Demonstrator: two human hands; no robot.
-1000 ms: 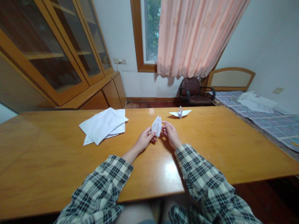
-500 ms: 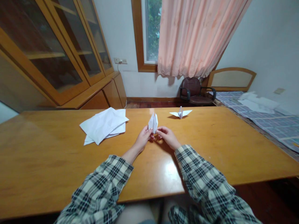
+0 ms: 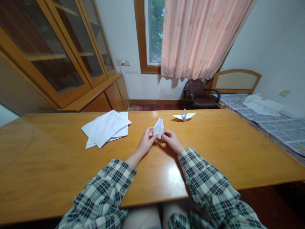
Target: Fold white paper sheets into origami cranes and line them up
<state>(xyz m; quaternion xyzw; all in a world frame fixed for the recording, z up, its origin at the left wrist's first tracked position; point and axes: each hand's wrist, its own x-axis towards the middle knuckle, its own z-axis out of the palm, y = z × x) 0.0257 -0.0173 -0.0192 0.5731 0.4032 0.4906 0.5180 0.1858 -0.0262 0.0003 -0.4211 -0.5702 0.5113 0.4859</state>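
Note:
Between my two hands stands a small folded piece of white paper (image 3: 158, 126), its pointed tips facing up and away from me. My left hand (image 3: 147, 140) is closed on its left side, with the thumb across the front near the bottom. At the lower right edge, my right hand (image 3: 172, 140) pinches the same paper between thumb and fingers. Some fingertips are hidden behind the paper. Farther back to the right, a finished white paper crane (image 3: 184, 115) rests with its wings spread. Left of my hands lies a loose stack of white paper sheets (image 3: 107, 127).
The wooden table (image 3: 214, 143) reaches across the view. Beyond it are a glass-door cabinet (image 3: 69, 47) on the left, a brown armchair (image 3: 197, 92) under a pink curtain (image 3: 195, 38), and a bed (image 3: 267, 117) on the right.
The folded paper has turned and tilted slightly to the right, showing more of its left face. My left fingers have shifted up along it; the crane and sheets are unmoved.

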